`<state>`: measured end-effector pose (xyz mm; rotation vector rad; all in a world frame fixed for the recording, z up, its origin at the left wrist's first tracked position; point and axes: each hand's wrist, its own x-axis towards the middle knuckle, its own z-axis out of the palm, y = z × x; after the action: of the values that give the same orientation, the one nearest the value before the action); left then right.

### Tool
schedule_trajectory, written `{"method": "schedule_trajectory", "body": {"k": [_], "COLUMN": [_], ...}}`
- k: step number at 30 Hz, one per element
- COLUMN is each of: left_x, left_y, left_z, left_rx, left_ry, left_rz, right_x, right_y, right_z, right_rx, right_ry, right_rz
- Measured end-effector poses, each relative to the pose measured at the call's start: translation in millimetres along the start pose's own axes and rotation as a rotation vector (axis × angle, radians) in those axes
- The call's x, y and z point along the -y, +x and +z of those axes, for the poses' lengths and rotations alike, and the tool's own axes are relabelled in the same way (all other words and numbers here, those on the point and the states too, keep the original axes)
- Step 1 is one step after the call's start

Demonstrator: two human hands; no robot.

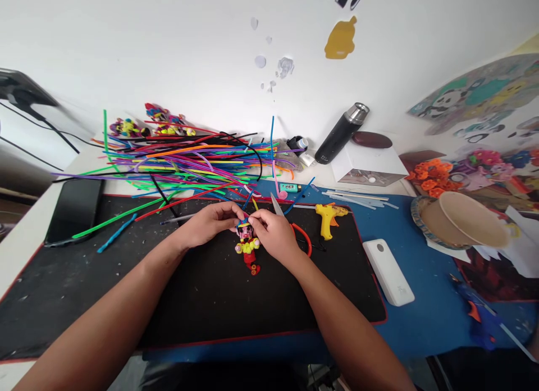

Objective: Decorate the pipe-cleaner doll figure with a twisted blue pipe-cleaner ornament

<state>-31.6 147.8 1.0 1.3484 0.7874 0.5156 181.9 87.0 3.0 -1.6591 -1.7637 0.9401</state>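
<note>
A small pipe-cleaner doll [248, 246] with a blue-topped head, yellow upper body and red lower part is held over the black mat [202, 307]. My left hand [214, 222] pinches the doll's head from the left, thumb and forefinger together. From the other side my right hand [275, 232] grips the top of the head, its fingertips close to the left ones. Short blue and yellow stems stick up just behind the fingertips. Scissors [301, 232] with red handles lie beside my right hand, partly covered by it.
A heap of coloured pipe cleaners [197, 160] spreads along the wall, with finished dolls [162, 118] behind it. On the right are a yellow glue gun [329, 218], glue sticks [362, 199], a white power bank [388, 272] and a black flask [342, 133]. A phone [78, 208] lies left.
</note>
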Motion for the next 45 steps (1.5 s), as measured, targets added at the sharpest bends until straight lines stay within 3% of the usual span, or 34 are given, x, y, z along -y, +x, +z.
{"method": "schedule_trajectory", "body": {"k": [9,27,45], "left_x": [3.4,8.1,8.0], "left_y": [1.3,1.7,0.7], "left_z": [0.1,0.9,-0.4], "left_rx": [0.039,0.001,0.011], "left_ry": [-0.016,-0.032,-0.04], "left_rz": [0.013,0.031,0.025], "right_x": [-0.2,0.7,-2.2], "right_y": [0.3,2.4,5.7], "right_z": [0.6,1.9,1.5], "right_rx": [-0.01,0.014,0.069], "right_ry": [-0.007,0.066,0.28], "right_rz": [-0.022,0.062,0.137]}}
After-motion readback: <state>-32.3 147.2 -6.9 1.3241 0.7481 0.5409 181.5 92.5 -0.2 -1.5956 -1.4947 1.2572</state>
